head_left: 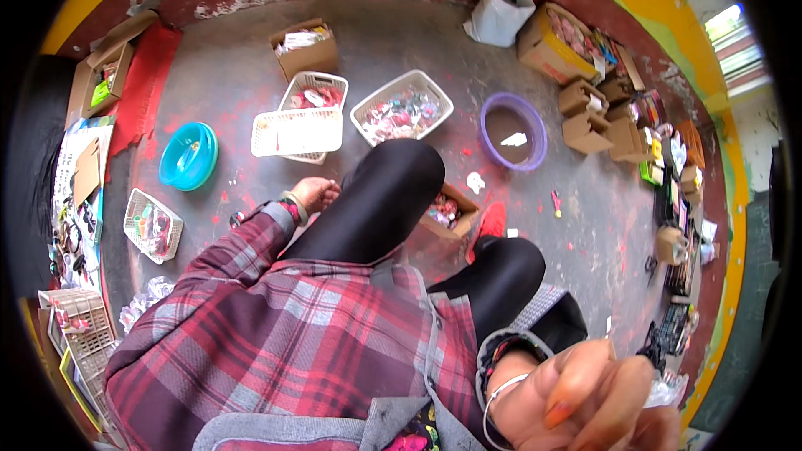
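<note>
My left hand (316,194) is beside my left knee, its fingers curled in; whatever they may hold is hidden. Raised close at the lower right, my right hand (585,401) has its fingers bent and closed, and I cannot make out anything in them. Some clear crinkled plastic (668,389) shows just past its fingers; whether it touches them I cannot tell. In front of my knees are a white basket (297,117) with a white sheet-like thing on it, and a cream tub (361,113) of small wrapped pieces. A small cardboard box (452,230) of reddish pieces sits between my legs.
A purple basin (543,138) stands ahead to the right, teal basins (164,169) to the left. Nearer left is a small white basket (175,244). Several cardboard boxes (586,132) line the right wall. A white sack (499,17) and a filled carton (539,46) stand at the back.
</note>
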`<state>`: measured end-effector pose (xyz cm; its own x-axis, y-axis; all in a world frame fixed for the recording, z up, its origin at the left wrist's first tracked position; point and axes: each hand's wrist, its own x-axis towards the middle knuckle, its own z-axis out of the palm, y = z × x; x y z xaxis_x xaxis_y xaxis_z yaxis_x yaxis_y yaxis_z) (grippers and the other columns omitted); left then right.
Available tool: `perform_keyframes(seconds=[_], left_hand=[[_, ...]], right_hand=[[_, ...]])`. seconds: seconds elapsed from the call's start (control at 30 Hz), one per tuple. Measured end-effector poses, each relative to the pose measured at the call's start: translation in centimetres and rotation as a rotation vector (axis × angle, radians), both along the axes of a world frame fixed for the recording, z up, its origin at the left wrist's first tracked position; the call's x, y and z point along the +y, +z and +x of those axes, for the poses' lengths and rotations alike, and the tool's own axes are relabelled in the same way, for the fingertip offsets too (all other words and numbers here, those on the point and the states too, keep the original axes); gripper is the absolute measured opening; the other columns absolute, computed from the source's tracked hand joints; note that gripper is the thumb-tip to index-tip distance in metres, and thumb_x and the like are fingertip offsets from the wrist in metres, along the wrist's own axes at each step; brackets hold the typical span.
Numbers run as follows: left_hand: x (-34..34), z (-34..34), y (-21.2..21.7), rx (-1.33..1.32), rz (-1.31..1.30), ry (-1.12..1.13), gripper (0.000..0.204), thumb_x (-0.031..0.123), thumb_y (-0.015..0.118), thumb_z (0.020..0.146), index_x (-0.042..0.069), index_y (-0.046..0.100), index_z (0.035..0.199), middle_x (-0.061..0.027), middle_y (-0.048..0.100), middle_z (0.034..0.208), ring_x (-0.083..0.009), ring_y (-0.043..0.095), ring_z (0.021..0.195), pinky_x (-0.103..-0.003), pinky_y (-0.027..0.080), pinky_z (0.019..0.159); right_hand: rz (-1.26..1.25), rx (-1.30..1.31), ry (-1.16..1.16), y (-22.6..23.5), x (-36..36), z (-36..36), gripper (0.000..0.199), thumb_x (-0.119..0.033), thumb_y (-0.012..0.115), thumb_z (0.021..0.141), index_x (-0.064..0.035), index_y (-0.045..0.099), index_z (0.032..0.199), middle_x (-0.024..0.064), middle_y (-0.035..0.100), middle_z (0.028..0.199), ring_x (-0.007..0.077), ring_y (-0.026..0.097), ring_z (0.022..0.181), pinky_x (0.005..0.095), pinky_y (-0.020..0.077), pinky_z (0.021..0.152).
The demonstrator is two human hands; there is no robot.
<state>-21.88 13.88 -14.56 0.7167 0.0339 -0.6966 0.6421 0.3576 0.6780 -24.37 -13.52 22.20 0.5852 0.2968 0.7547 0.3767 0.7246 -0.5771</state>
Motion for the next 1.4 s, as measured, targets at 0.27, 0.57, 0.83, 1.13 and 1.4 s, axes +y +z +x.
perform_keyframes(seconds=[0.27,0.57,0.83,1.13,1.4], left_hand=[[0.7,-0.1,-2.9,0.019,-0.104,0.067,0.021,0.023,0.047,0.089,0.003,0.057,0.090,-0.0022,0.059,0.072,-0.0109,0.052,0.057,-0.023,0.041,0.050],[1.8,-1.1,-3.7,-0.081,0.062,-0.005,0.020,0.022,0.048,0.088,0.004,0.057,0.090,-0.0002,0.057,0.069,-0.0084,0.047,0.052,-0.022,0.037,0.045],[0.2,-0.1,-2.7,-0.041,-0.085,0.057,0.019,0.018,0.047,0.088,0.002,0.057,0.090,-0.0056,0.061,0.075,-0.0119,0.053,0.057,-0.024,0.042,0.051],[1.0,0.3,-6.2,-0.049,-0.076,-0.017,0.019,0.019,0.049,0.088,0.006,0.061,0.081,-0.0015,0.061,0.067,-0.0100,0.052,0.051,-0.023,0.040,0.048],[3.2,-0.5,-9.9,-0.019,0.002,0.009,0.021,0.024,0.054,0.085,0.009,0.059,0.072,0.0033,0.049,0.059,-0.0090,0.045,0.049,-0.024,0.035,0.046]], right_hand=[[0.016,-0.069,0.120,0.3,0.0,0.7,0.022,-0.029,0.047,0.088,-0.0245,0.053,0.108,-0.0033,0.066,0.075,0.0170,0.046,0.081,0.0339,0.0336,0.071],[-0.050,0.185,-0.099,1.6,-0.5,-2.7,0.023,-0.028,0.050,0.085,-0.0232,0.053,0.107,-0.0044,0.065,0.072,0.0158,0.044,0.079,0.0340,0.0307,0.069],[0.185,-0.213,-0.114,-0.6,1.0,-0.2,0.026,-0.024,0.047,0.088,-0.0244,0.052,0.113,-0.0071,0.066,0.080,0.0128,0.044,0.082,0.0309,0.0297,0.072],[0.130,-0.123,-0.047,-0.6,0.4,-0.2,0.024,-0.022,0.050,0.086,-0.0249,0.052,0.110,-0.0074,0.064,0.074,0.0117,0.044,0.077,0.0315,0.0300,0.068],[0.348,0.002,-0.114,-0.4,1.4,-1.7,0.024,-0.017,0.053,0.084,-0.0189,0.053,0.108,-0.0031,0.064,0.077,0.0120,0.048,0.083,0.0279,0.0342,0.058]])
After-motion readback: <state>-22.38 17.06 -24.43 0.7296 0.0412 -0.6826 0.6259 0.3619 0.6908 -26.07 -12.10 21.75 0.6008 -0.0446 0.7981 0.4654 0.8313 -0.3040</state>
